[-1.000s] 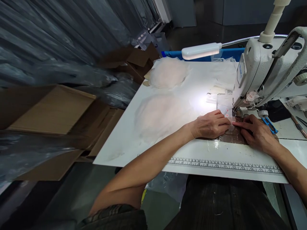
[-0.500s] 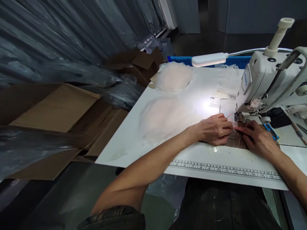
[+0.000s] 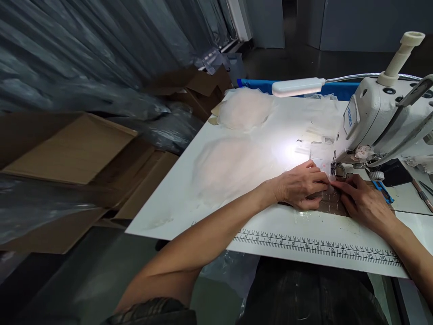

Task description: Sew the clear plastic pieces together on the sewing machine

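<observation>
A small piece of sheer white fabric point(image 3: 324, 168) lies at the presser foot of a white sewing machine point(image 3: 363, 122). My left hand point(image 3: 302, 185) is closed, its fingertips pinching the fabric's near edge just left of the foot. From the other side my right hand point(image 3: 367, 201) reaches in, index finger stretched to the same edge and the other fingers curled. The fingertips of both hands almost meet in front of the needle area. Exactly how the right fingertips grip the thin cloth is hard to see. Under the hands is a brown strip point(image 3: 333, 203) on the table.
Two piles of pale pink sheer pieces point(image 3: 230, 169) lie on the white table point(image 3: 203, 221), whose front edge carries a printed ruler point(image 3: 318, 247). A lamp point(image 3: 297, 87) hangs above. Blue snips point(image 3: 384, 192) and a dark phone point(image 3: 395, 172) lie at right. Cardboard boxes point(image 3: 71, 149) stand left.
The view has shifted slightly. Both hands stay at the presser foot with the fabric, with only a slight change in the finger positions.
</observation>
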`<control>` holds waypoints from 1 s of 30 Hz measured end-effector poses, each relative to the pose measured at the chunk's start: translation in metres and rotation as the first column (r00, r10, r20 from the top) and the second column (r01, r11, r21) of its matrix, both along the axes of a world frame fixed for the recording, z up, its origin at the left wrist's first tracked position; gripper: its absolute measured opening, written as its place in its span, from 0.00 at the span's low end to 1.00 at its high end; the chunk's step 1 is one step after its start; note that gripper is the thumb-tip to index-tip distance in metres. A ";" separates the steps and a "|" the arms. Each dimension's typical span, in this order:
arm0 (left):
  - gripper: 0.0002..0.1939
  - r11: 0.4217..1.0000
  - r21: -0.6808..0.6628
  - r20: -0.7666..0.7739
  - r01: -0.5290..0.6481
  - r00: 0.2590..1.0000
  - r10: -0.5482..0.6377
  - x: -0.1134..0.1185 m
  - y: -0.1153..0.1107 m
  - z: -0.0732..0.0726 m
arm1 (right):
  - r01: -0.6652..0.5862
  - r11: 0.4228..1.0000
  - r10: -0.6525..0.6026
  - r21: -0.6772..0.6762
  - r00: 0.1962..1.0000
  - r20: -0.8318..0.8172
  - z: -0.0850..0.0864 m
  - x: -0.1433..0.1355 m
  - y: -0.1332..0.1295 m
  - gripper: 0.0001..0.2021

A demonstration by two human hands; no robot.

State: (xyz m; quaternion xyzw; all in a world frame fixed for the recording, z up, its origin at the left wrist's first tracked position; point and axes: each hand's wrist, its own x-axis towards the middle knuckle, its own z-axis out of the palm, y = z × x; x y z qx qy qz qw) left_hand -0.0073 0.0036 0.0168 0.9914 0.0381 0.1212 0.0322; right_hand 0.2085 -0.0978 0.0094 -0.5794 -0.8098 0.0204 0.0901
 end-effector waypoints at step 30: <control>0.24 0.983 -0.013 -0.053 -0.186 0.981 0.185 0.002 -0.001 -0.001 | 0.105 0.994 -0.103 0.006 0.970 0.220 0.005 -0.012 0.007 0.21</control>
